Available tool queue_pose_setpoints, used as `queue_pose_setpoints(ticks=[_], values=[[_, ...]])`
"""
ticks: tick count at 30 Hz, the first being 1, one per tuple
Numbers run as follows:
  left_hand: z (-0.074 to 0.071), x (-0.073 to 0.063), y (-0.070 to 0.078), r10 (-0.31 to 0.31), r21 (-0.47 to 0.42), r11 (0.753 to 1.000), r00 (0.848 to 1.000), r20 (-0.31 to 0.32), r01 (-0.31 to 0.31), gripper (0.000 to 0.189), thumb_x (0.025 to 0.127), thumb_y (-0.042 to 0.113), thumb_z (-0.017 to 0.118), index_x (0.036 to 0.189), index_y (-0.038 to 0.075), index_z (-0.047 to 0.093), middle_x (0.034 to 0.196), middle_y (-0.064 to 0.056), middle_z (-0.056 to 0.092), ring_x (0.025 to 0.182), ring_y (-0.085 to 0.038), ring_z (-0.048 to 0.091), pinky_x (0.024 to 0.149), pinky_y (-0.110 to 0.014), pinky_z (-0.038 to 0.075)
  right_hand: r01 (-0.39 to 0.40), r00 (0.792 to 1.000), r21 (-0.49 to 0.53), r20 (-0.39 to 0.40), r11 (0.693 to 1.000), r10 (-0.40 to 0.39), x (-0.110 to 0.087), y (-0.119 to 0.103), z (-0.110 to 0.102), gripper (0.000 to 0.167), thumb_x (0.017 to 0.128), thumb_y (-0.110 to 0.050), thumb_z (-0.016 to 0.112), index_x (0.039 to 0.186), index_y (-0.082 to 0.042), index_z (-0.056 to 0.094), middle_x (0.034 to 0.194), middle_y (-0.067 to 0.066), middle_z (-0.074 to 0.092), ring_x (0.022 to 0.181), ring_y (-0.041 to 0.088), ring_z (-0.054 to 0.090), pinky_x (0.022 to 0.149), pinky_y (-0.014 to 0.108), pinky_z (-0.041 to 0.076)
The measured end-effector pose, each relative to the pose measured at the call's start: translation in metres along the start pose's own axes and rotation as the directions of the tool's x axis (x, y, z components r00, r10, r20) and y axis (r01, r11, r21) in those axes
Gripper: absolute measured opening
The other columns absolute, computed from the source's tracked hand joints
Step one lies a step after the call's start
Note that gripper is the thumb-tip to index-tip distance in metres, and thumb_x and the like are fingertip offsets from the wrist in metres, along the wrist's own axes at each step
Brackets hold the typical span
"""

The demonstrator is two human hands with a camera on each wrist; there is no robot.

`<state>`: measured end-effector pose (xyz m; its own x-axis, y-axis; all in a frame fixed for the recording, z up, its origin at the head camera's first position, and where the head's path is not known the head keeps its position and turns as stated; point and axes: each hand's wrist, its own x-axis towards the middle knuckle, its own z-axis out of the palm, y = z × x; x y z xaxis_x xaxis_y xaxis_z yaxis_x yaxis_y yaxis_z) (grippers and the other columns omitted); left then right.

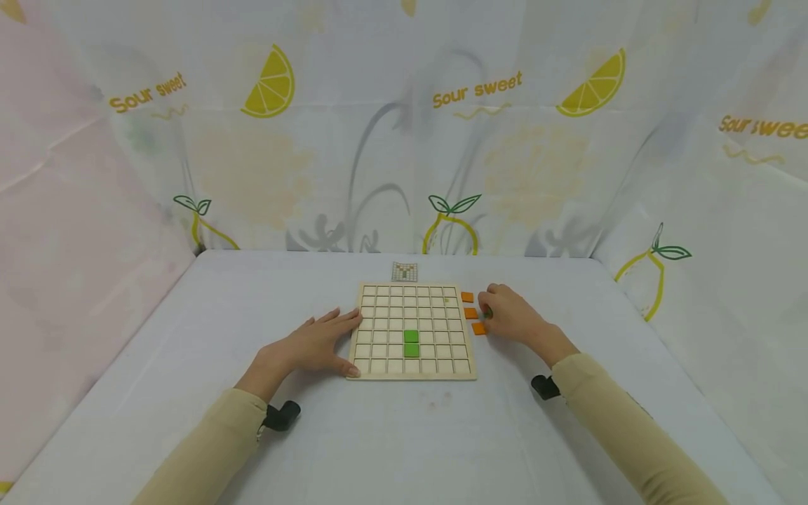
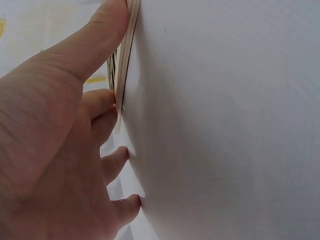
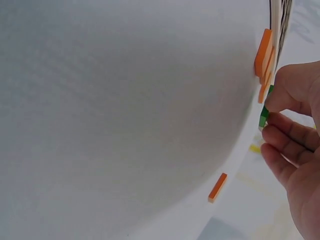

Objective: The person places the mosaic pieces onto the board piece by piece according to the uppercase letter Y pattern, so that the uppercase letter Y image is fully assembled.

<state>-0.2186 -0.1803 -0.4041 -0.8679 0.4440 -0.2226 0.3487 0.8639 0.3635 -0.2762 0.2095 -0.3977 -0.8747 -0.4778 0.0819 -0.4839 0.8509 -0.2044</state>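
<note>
A wooden grid board [image 1: 413, 376] lies flat on the table, with two green square tiles [image 1: 411, 343] in one column, one in front of the other. My left hand [image 1: 318, 344] is spread along the board's left side, its thumb at the near left corner and a fingertip at the edge farther back. Just right of the board, my right hand [image 1: 514, 315] pinches a green tile [image 3: 263, 116] between thumb and fingers. Beside the board's right edge are orange tiles [image 1: 470, 313] in a column, close to that hand.
A small printed pattern card [image 1: 405, 271] lies behind the board. Another orange tile [image 3: 217, 188] lies apart on the white tabletop [image 1: 416, 435] in the right wrist view. Printed cloth walls [image 1: 404, 140] enclose the table at the back and sides.
</note>
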Motion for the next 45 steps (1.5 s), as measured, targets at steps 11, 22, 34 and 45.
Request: queue_pose_setpoints(ticks=[11,22,34,45], values=[[0.0,0.001,0.001,-0.008,0.008,1.0,1.0,-0.001,0.008,0.111,0.072,0.063,0.078,0.159,0.017,0.026,0.167,-0.001,0.021,0.155,-0.037,0.012,0.119,-0.07,0.012,0.001,1.0,0.021,0.02,1.0,-0.001,0.002,-0.013,0.0,0.014,0.082,0.001,0.068,0.093,-0.007,0.067,0.096,0.005,0.058,0.089,0.022,0.05,0.076,0.033,0.046],[0.001,0.0,0.0,-0.008,0.0,1.0,1.0,0.0,0.008,0.111,0.072,0.062,0.079,0.159,0.017,0.026,0.168,-0.001,0.02,0.155,-0.037,0.012,0.119,-0.07,0.011,0.056,0.998,-0.017,0.012,0.998,-0.056,0.005,-0.023,0.002,0.019,0.074,0.0,0.072,0.09,-0.009,0.066,0.085,0.002,0.052,0.082,0.019,0.045,0.069,0.028,0.037],[-0.002,-0.001,0.003,-0.003,-0.001,1.0,1.0,0.008,0.003,0.109,0.074,0.059,0.079,0.159,0.016,0.026,0.168,-0.002,0.019,0.155,-0.037,0.011,0.119,-0.071,0.011,0.123,0.992,0.009,-0.037,0.992,-0.123,0.008,-0.028,0.008,0.019,0.076,0.004,0.064,0.079,-0.013,0.058,0.08,0.001,0.051,0.079,0.018,0.044,0.067,0.028,0.036],[-0.001,-0.001,0.003,0.0,-0.015,1.0,1.0,0.001,0.0,0.109,0.073,0.059,0.08,0.159,0.016,0.027,0.168,-0.002,0.02,0.155,-0.038,0.011,0.118,-0.071,0.011,0.137,0.99,0.022,-0.036,0.99,-0.136,0.013,-0.036,0.008,0.017,0.077,0.004,0.062,0.081,-0.012,0.059,0.081,0.0,0.049,0.079,0.017,0.043,0.069,0.028,0.036]])
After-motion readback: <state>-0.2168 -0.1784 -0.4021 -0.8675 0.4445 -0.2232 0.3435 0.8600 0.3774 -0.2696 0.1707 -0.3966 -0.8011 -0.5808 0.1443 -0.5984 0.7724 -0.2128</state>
